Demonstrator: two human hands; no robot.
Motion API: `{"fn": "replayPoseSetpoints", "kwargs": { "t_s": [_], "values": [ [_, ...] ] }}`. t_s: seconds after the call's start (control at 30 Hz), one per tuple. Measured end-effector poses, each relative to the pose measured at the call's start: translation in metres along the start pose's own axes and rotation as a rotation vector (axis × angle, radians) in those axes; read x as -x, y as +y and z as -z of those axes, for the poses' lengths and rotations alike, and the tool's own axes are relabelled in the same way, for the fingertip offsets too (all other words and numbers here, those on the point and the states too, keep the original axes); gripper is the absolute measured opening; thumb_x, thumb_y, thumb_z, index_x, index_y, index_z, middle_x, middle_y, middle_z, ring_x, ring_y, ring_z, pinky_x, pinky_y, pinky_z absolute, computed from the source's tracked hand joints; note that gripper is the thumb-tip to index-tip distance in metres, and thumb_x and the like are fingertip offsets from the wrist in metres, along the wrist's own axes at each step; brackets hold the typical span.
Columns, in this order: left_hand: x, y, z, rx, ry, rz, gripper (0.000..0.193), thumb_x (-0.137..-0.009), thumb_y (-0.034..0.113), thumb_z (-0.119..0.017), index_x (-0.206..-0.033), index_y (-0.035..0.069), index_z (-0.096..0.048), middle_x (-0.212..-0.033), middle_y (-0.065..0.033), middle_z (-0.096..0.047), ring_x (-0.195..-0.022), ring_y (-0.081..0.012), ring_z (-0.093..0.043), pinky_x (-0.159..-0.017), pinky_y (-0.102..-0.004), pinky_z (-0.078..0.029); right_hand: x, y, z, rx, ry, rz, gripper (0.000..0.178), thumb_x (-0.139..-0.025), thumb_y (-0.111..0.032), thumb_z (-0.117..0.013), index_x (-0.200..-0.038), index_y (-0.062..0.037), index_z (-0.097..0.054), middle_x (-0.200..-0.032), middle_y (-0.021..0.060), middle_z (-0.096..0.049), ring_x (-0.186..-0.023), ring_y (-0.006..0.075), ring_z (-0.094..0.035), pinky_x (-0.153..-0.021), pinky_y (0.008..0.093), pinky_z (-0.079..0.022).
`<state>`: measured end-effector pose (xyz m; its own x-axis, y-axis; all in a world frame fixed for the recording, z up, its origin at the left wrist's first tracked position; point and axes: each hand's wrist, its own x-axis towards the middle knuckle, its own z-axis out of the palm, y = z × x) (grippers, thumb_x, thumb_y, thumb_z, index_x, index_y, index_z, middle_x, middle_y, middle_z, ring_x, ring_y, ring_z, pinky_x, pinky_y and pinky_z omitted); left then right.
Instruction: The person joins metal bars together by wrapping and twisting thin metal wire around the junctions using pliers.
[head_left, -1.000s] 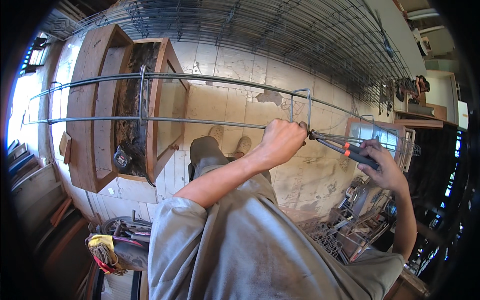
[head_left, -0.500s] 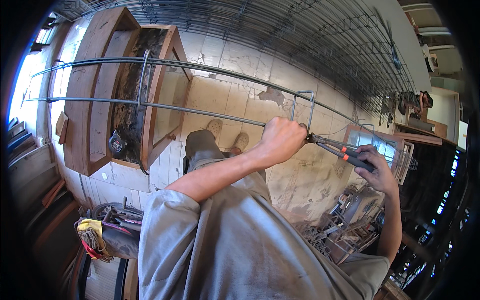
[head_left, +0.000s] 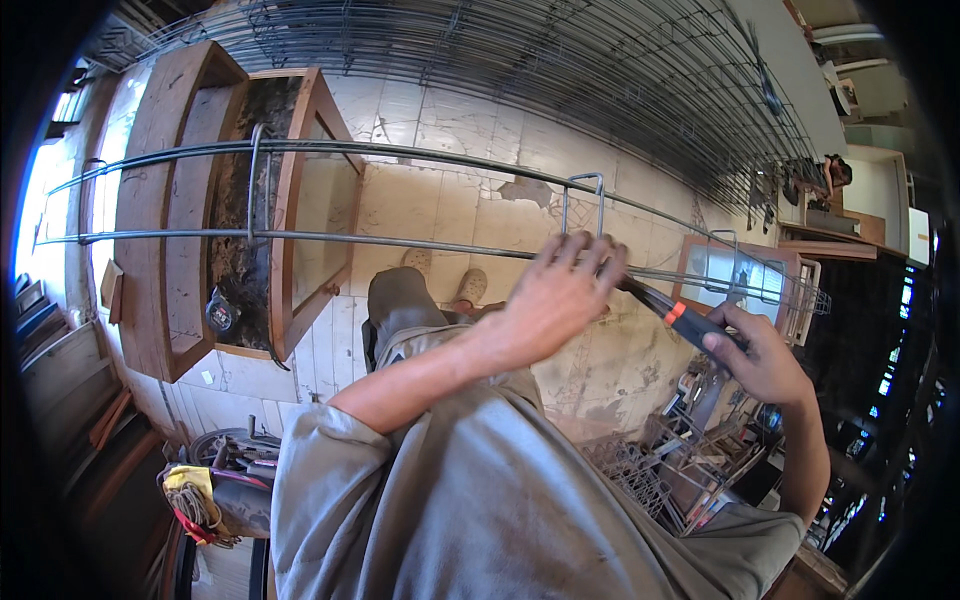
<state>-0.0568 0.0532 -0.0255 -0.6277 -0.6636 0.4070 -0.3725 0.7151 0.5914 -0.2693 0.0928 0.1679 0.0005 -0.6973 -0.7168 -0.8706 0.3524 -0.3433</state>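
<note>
A long frame of thin steel bars [head_left: 420, 240] with rectangular wire stirrups [head_left: 585, 180] runs across in front of me. My left hand [head_left: 550, 300] lies over the lower bar at one stirrup, its fingers spread apart and touching the steel. In my right hand [head_left: 755, 350] is a pair of pincers [head_left: 690, 325] with dark handles and orange bands, the fingers wrapped round the handles. The pincers' jaws point at the bar beside my left fingertips. My left hand partly hides the joint between bar and stirrup.
A wooden cabinet [head_left: 155, 220] lies under the frame's left part, with a tape measure [head_left: 222, 312] on it. Many steel frames [head_left: 480, 40] are stacked along the far side. Metal racks and tools [head_left: 690, 450] stand near right; a yellow cloth with cord [head_left: 190, 495] is near left.
My left hand has gone from a closed grip to spread fingers over the bar. The pincers have tilted, and their handles look closer together. The whole view has shifted slightly.
</note>
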Motion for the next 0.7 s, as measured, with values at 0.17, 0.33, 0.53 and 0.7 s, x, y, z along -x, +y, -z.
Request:
{"fn": "replayPoseSetpoints", "kwargs": {
  "t_s": [0.17,0.33,0.53,0.7],
  "values": [
    [-0.03,0.046,-0.037,0.204,0.139,-0.213,0.047,-0.074,0.017,-0.067,-0.113,-0.003,-0.049,-0.105,-0.0158,-0.059,-0.101,-0.0335,-0.058,-0.087,-0.0432,-0.045,-0.003,-0.014,-0.001,-0.395,-0.116,-0.267,0.02,-0.104,-0.018,-0.045,-0.105,0.0008,-0.053,-0.078,0.0028,-0.057,-0.066,0.0102,-0.064,-0.056,0.0249,-0.053],
    [-0.041,0.047,-0.046,0.346,0.071,-0.166,0.043,-0.071,0.004,-0.062,-0.111,-0.006,-0.049,-0.101,-0.0199,-0.059,-0.097,-0.0343,-0.06,-0.084,-0.0421,-0.046,0.017,-0.036,-0.018,0.487,0.215,0.07,0.033,-0.092,-0.022,-0.064,-0.115,-0.0014,-0.053,-0.087,0.0068,-0.059,-0.071,0.0233,-0.065,-0.065,0.0351,-0.053],
    [-0.044,0.041,-0.037,0.411,0.006,-0.135,0.046,-0.071,0.003,-0.063,-0.114,-0.007,-0.049,-0.104,-0.0207,-0.059,-0.1,-0.0355,-0.061,-0.086,-0.0429,-0.046,0.031,-0.019,-0.051,1.409,0.483,0.17,0.072,-0.077,-0.029,-0.074,-0.14,-0.0072,-0.047,-0.117,0.012,-0.054,-0.098,0.0286,-0.056,-0.079,0.04,-0.05],
    [-0.036,0.053,-0.027,0.254,0.258,-0.244,0.049,-0.071,0.007,-0.065,-0.115,-0.007,-0.048,-0.104,-0.0214,-0.06,-0.103,-0.0344,-0.061,-0.089,-0.0427,-0.046,0.017,-0.022,-0.02,0.265,0.031,-0.094,0.031,-0.093,-0.027,-0.062,-0.108,-0.0008,-0.065,-0.076,0.0084,-0.061,-0.062,0.0223,-0.06,-0.058,0.0335,-0.05]
  ]
}}
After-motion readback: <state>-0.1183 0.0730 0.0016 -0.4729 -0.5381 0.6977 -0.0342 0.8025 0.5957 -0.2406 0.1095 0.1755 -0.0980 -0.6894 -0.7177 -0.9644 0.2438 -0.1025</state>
